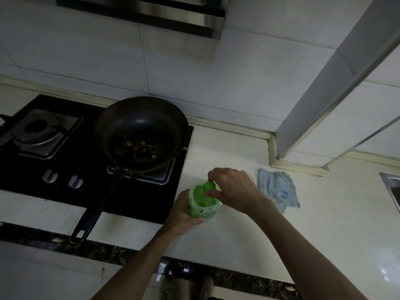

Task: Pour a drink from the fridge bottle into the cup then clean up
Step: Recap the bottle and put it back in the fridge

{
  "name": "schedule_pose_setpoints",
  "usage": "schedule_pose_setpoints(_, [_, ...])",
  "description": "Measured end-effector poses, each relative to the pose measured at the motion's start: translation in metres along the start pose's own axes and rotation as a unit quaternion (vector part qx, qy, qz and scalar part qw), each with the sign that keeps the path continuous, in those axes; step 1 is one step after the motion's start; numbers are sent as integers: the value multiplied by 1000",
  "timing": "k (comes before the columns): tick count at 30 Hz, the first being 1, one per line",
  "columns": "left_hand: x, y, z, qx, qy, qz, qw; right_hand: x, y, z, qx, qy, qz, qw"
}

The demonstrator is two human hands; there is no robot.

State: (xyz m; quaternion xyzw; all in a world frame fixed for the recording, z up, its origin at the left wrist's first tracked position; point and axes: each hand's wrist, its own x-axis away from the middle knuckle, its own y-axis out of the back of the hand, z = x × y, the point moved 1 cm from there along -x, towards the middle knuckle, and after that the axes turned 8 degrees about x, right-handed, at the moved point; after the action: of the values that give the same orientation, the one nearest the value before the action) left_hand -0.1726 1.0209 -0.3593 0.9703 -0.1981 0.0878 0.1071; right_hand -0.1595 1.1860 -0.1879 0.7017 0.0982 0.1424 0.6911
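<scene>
Blue-grey cloth lies beside the half-hidden cup.

bare counter lies open in front of the bottle, down to the near edge. to the left the pan handle juts out to that edge; to the right a cloth lies just beside the cup, sink corner beyond.
</scene>
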Motion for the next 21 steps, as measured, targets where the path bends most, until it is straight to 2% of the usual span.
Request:
schedule_pose_setpoints(4, [0, -1, -1, -7, 2, 4, 1000, 8, -7, 3, -2, -5, -23, 1000])
schedule_pose_setpoints(8, [-1, -1, 0, -14, -2, 7, 1000, 15, -15, -5, -37, 40, 7, 998])
schedule_pose_setpoints(13, [-1, -1, 2, -7, -5, 8, 1000, 11, -12, -5, -36, 61, -27, 997])
schedule_pose_setpoints(18, [0, -1, 3, 7, -5, 6, 1000, 9, -10, -2, -37, 27, -33, 998])
schedule_pose_setpoints(21, [1, -1, 4, 13, -13, 6, 1000, 6, -18, 6, 4, -14, -94, 995])
